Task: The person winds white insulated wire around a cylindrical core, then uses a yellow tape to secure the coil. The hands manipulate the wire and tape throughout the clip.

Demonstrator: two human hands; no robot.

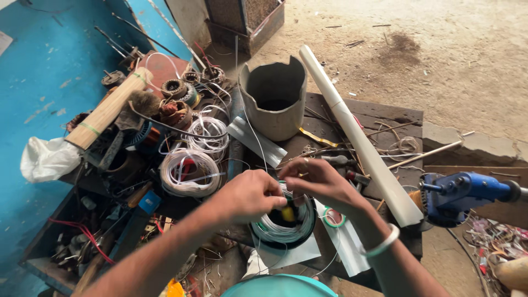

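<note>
Winding work is under way at the centre of the counter (385, 113). Your left hand (250, 193) and right hand (322, 184) meet over the stator coil (283, 223), a dark ring wrapped in white wire that rests on a sheet of grey insulation paper (289, 254) at the near edge.

Fingers of the left hand are curled and pressed together on the ring's upper left side; whether they pinch a strand cannot be told. Fingers of the right hand are bunched and pinching at something small above the ring, near a yellow piece (287, 214) seated in its opening.

Judged from the layout, much of the ring already carries white turns, so the wrapping appears well advanced, but it is not yet finished while both hands are on it.

A roll of green tape (334, 216) lies just beside the ring. Spare coils of white wire (190, 171) sit to the left, well apart. A blue winding tool (465, 193) stands at the right.
</note>
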